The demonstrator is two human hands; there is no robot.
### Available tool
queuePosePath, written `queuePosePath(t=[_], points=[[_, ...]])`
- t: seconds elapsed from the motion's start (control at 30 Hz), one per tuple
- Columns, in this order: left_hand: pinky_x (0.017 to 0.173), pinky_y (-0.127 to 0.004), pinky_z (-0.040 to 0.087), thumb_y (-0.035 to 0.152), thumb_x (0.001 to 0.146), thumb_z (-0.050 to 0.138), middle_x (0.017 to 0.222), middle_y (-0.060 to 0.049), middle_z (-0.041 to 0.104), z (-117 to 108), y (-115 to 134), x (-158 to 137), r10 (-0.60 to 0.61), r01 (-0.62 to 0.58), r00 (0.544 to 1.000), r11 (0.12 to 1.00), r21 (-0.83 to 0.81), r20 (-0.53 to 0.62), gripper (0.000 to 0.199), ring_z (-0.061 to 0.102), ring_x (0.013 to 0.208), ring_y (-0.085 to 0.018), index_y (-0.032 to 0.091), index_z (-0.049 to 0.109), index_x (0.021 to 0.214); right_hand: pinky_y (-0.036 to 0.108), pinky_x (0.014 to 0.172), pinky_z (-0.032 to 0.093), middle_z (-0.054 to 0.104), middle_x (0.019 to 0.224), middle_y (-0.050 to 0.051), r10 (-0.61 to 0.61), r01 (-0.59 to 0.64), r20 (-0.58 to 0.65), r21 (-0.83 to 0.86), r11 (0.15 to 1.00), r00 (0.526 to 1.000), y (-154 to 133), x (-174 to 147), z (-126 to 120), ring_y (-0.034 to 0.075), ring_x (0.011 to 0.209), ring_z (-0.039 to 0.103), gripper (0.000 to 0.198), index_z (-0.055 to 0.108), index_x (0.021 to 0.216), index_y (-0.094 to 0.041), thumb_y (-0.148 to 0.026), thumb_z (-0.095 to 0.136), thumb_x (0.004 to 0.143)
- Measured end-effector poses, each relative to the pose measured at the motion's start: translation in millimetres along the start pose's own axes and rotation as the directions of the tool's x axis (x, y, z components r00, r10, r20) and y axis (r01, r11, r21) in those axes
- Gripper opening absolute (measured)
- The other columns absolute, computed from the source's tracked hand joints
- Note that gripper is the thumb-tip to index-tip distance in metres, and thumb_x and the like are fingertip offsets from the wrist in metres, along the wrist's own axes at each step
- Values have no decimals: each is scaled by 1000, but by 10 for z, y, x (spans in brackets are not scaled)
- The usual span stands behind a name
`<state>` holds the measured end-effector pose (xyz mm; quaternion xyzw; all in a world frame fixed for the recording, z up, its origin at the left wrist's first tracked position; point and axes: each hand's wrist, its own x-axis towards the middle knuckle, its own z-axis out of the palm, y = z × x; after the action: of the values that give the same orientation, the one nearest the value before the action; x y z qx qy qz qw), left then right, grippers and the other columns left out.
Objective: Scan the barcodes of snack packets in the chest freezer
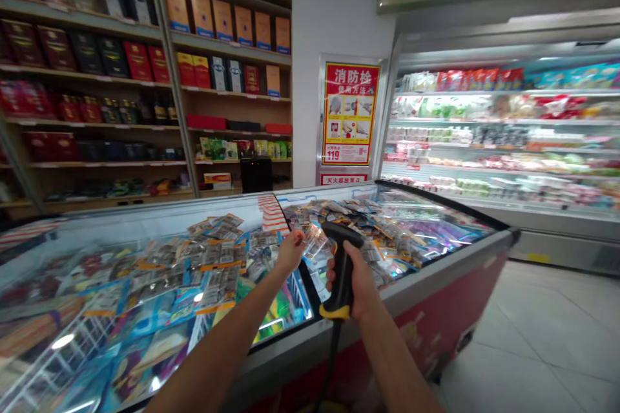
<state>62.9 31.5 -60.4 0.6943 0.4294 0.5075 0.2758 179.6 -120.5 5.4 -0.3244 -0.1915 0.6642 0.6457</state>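
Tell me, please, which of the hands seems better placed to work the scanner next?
Probably the right hand: it grips the scanner by its handle, while the left hand holds a shiny packet close by.

Packets (223, 253) on the freezer (450, 269), shelves (227, 46) behind at left, fridge (581, 225) at right

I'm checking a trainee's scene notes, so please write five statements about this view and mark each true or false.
1. The right hand grips a black-and-yellow scanner. True.
2. Both hands hold scanners. False: the left hand holds a shiny packet.
3. Many packets with orange edges lie spread across the freezer. True.
4. The white wall is bare. False: a red poster with a yellow border is mounted there.
5. The scanner's cord hangs downward. True.
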Motion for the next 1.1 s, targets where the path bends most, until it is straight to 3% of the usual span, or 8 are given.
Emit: queuePosePath(t=[0.3,0.53,0.73,1.1], points=[[63,-26,42,19,62,53,60,4,50,178,69,30,-67,63,997,992,-110,-33,10,54,63,-13,20,43,65,19,34,37,52,48,-4,-125,125,-81,0,992,989,28,-222,15,8,36,47,29,53,78,-17,-46,52,72],[66,-27,43,19,62,53,66,2,54,169,-62,125,-85,81,996,982,-171,-18,10,55,67,-14,20,44,66,18,35,37,53,49,-4,-211,211,-188,-20,977,959,225,-197,298,7,37,47,28,52,76,-17,-45,53,74],[66,-27,43,18,63,51,63,3,51,224,-190,160,-120,120,993,957,-265,17,9,54,65,-13,20,43,68,18,35,37,51,48,-5,-214,208,-257,-48,977,943,359,-181,495,7,36,46,27,51,76,-17,-44,51,75],[70,-28,42,15,55,57,64,3,56,333,-277,201,-154,157,987,846,-509,48,16,57,67,-14,18,46,66,18,31,36,51,48,-4,-313,257,-296,-212,943,902,408,-87,533,8,34,45,30,52,75,-17,-46,56,70]])
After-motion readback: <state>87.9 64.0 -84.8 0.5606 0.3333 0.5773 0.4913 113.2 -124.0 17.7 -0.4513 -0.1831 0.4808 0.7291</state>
